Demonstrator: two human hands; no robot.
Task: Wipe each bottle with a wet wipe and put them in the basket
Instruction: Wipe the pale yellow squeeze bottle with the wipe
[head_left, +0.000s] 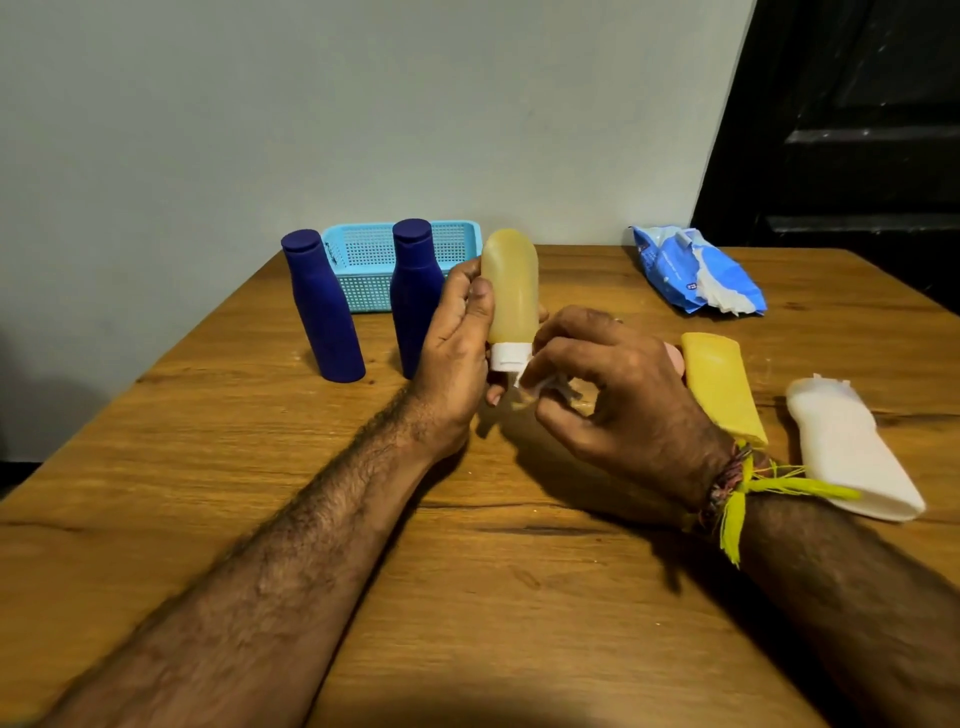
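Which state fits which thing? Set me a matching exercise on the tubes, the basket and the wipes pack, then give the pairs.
Things:
1. translucent amber tube with white cap
2. opaque yellow tube
3. light blue plastic mesh basket
4. blue wet wipe pack

States:
A. lying flat beside the right hand
B. torn open, far right of table
C. held cap-down in the left hand
D. behind two dark blue bottles

Pairs: 1-C, 2-A, 3-D, 4-B

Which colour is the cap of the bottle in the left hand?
White; the cap points down below the amber bottle, head view.

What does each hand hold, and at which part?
Left hand holds the amber bottle by its body, cap down; right hand pinches a white wipe against the cap.
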